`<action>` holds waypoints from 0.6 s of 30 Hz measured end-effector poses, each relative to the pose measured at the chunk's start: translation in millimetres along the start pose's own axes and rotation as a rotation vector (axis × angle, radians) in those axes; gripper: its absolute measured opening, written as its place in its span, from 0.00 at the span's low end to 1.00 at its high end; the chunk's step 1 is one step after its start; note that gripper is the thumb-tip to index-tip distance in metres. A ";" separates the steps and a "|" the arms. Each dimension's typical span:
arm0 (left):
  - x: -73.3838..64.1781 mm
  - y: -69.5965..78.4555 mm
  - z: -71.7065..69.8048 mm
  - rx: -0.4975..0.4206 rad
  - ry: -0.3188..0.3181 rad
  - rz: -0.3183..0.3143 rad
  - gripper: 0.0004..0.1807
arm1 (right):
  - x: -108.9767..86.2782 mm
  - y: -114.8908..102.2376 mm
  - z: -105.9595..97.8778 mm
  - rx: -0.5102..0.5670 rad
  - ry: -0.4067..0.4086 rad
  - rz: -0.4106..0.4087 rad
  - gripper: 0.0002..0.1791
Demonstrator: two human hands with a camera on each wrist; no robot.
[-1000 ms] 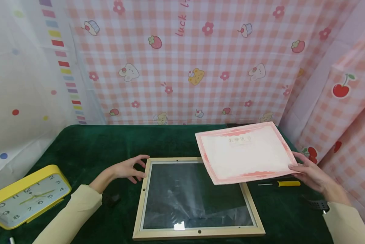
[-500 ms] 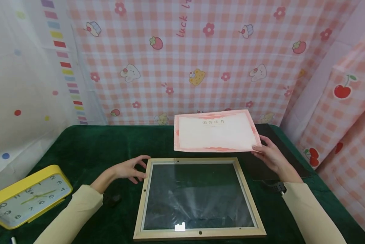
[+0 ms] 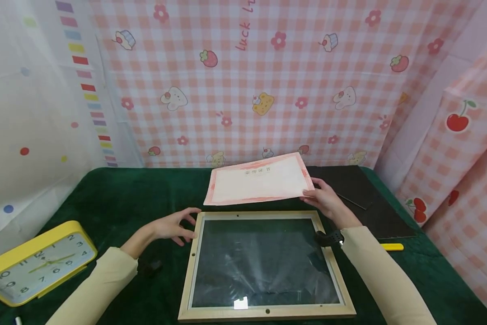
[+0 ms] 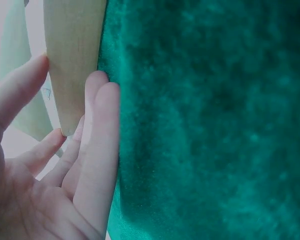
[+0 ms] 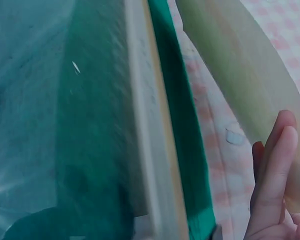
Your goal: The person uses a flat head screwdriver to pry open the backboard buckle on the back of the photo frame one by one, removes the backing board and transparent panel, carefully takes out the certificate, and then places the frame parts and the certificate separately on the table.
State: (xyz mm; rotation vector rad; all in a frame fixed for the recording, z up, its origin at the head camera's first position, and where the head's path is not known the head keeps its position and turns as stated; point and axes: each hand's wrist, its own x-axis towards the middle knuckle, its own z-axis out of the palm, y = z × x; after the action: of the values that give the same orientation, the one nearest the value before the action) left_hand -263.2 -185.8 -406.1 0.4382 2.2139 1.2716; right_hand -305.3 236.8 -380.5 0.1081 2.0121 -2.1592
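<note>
A pale wooden picture frame [image 3: 227, 313] with a clear pane [image 3: 264, 266] lies on the green cloth in front of me. My left hand [image 3: 172, 226] holds its far left corner; in the left wrist view the thumb and fingers lie on either side of the wooden bar [image 4: 72, 60]. My right hand [image 3: 329, 203] pinches the right edge of a pink-bordered certificate sheet [image 3: 259, 186], with the thumb on top. The sheet is raised and tilted just beyond the frame's far side. In the right wrist view its plain underside [image 5: 240, 65] faces the camera.
A yellow clock [image 3: 40, 262] stands at the left. At the back right lies a black board [image 3: 373, 212], with a thin metal shaft [image 3: 353, 201] over it and a yellow handle [image 3: 391, 247] beside it, partly behind the right arm. A checked curtain [image 3: 235, 81] hangs behind the table.
My right hand has carried the certificate leftward from the right, over the frame's corner to beyond its far edge, uncovering the black board. The left hand and frame stay put.
</note>
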 end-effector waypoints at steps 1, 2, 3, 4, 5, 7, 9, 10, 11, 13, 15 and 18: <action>0.1 -0.1 0.1 -0.002 -0.001 0.003 0.41 | 1.9 1.6 3.2 -0.005 0.001 0.004 0.35; -0.1 -0.1 0.1 -0.003 -0.003 0.006 0.40 | 3.5 3.1 6.0 -0.013 0.001 0.009 0.35; -0.4 0.1 0.2 -0.006 -0.002 0.007 0.40 | 5.2 4.6 8.4 -0.015 0.001 0.016 0.35; -0.6 0.2 0.3 -0.007 -0.002 0.009 0.41 | 6.6 5.7 10.8 -0.019 0.003 0.021 0.35; -0.9 0.3 0.5 -0.008 -0.001 0.008 0.41 | 8.0 6.7 12.8 -0.024 0.006 0.026 0.35; -1.4 0.4 0.8 -0.007 0.000 0.006 0.41 | 10.4 8.3 15.9 -0.034 0.012 0.036 0.35; -1.8 0.3 0.9 -0.005 0.000 0.006 0.41 | 12.5 9.1 18.0 -0.046 0.017 0.039 0.35; -1.7 0.1 0.8 -0.005 -0.001 0.007 0.41 | 13.5 9.4 18.8 -0.055 0.019 0.039 0.35; -1.7 0.0 0.6 -0.006 -0.002 0.010 0.41 | 14.5 9.7 19.5 -0.056 0.027 0.042 0.35; -1.5 -0.1 0.2 -0.009 -0.005 0.016 0.41 | 16.7 10.0 20.4 -0.060 0.037 0.042 0.35; -1.5 0.0 -0.2 -0.013 -0.010 0.023 0.40 | 18.7 10.5 21.4 -0.061 0.048 0.047 0.35; -1.8 0.5 0.0 -0.011 -0.016 0.029 0.40 | 21.2 12.1 22.4 -0.064 0.053 0.054 0.34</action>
State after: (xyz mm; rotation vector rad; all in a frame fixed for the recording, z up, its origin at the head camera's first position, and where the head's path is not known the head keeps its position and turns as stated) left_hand -261.7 -186.5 -405.1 0.4761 2.1939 1.2901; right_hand -322.2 212.0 -394.4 0.2098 2.0796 -2.0789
